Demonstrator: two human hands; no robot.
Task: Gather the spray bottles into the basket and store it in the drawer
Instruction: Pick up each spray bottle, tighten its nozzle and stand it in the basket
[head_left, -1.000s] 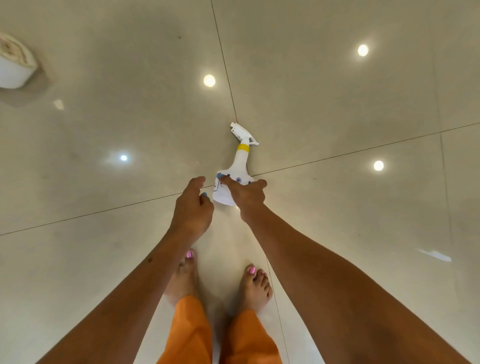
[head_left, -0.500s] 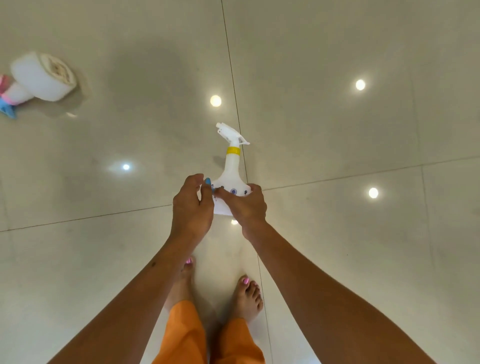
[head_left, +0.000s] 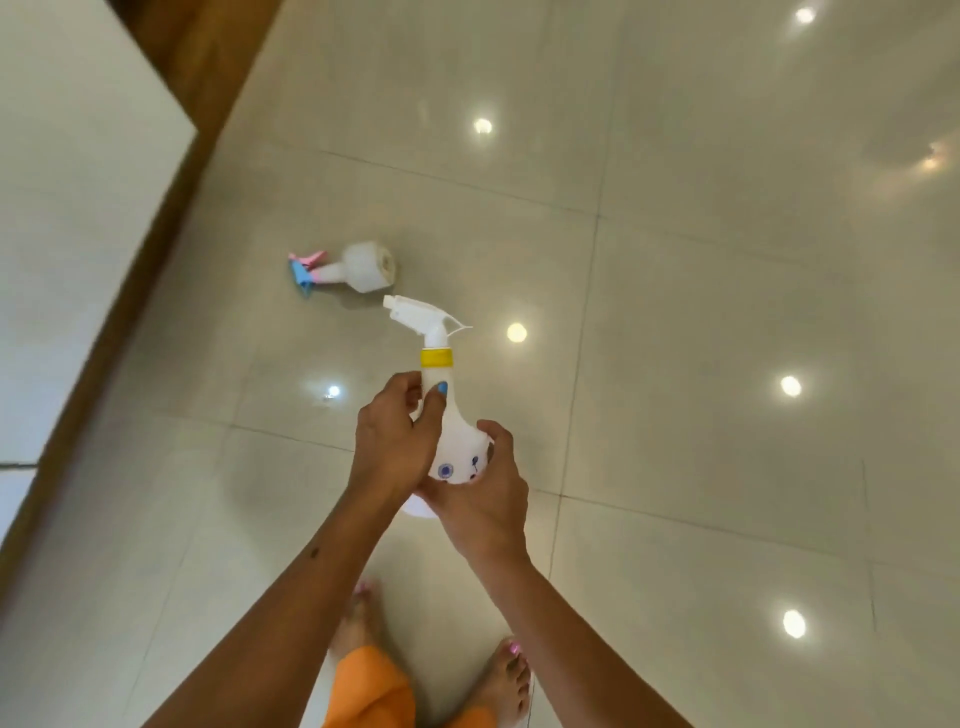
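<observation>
A white spray bottle (head_left: 451, 415) with a yellow collar and white trigger head is lifted off the floor, held upright between both hands. My left hand (head_left: 395, 441) wraps its neck, thumb across the front. My right hand (head_left: 480, 499) cups its round base from below and the right. A second white spray bottle (head_left: 363, 267) with a pink and blue trigger lies on its side on the floor, up and left of my hands. No basket or drawer is in view.
Glossy beige floor tiles (head_left: 727, 312) reflect ceiling lights. A white cabinet or counter with a wooden edge (head_left: 156, 182) runs along the left side. My bare feet (head_left: 506, 680) and orange trousers show at the bottom.
The bottle has come up off the floor into both hands, my left hand now closed on its neck. The view swung left, bringing the second bottle and the wooden-edged unit into sight.
</observation>
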